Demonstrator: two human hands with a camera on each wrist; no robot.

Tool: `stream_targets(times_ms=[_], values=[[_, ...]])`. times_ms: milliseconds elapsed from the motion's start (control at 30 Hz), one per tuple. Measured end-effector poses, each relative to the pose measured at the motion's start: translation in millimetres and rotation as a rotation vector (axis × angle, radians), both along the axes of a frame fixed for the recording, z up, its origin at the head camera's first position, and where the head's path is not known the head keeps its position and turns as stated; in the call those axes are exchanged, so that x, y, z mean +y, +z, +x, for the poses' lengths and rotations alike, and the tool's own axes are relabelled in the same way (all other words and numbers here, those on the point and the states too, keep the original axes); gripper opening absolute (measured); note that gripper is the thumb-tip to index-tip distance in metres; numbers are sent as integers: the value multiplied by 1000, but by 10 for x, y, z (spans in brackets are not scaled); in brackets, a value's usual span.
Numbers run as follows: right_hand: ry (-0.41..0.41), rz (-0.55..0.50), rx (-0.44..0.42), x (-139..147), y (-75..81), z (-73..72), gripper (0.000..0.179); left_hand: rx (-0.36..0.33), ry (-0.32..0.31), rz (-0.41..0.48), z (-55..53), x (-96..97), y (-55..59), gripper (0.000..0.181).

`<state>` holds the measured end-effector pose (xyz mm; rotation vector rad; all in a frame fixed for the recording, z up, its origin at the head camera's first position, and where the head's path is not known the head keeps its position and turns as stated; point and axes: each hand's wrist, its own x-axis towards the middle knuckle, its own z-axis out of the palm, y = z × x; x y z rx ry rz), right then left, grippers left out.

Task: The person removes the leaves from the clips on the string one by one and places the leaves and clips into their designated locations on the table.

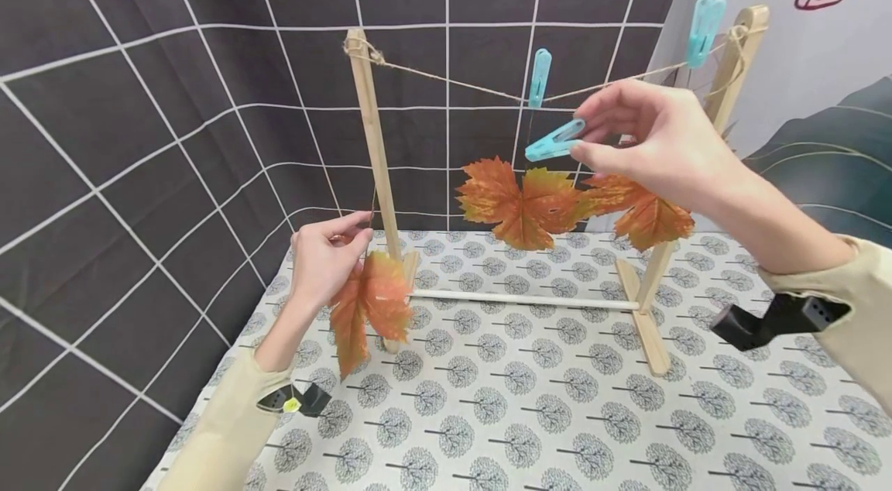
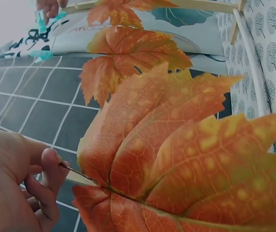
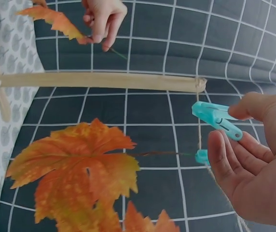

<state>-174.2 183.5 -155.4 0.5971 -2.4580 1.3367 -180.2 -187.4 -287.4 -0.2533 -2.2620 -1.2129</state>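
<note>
An orange lobed leaf (image 1: 379,293) is pinched by its thin brown stem (image 2: 79,173) in the left hand (image 1: 324,255), below the beige twine (image 1: 453,81); a turquoise plastic clothespin (image 1: 547,149) is gripped by the right hand (image 1: 662,135). Hanging seems under way, calling for the stem to be raised for clipping.

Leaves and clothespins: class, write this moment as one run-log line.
left hand: pinches orange leaf by stem | right hand: holds blue clothespin | string: two more clothespins clipped | two leaves: hang below

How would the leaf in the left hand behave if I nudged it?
The leaf would probably swing, as the left hand pinches only its thin stem. Looking broad and thin, it may bend a little. It's probably light: a similar leaf hangs from a single blue clip.
</note>
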Motion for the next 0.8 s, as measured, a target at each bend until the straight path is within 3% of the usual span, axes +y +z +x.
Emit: stream_targets(times_ms=[267, 433, 800], values=[[36, -59, -27, 167, -195, 86, 33, -9, 11, -59, 51, -49, -50, 23], [51, -88, -52, 242, -312, 131, 33, 16, -19, -91, 60, -79, -83, 23], [-20, -76, -119, 457, -621, 241, 33, -106, -24, -158, 134, -98, -149, 26]])
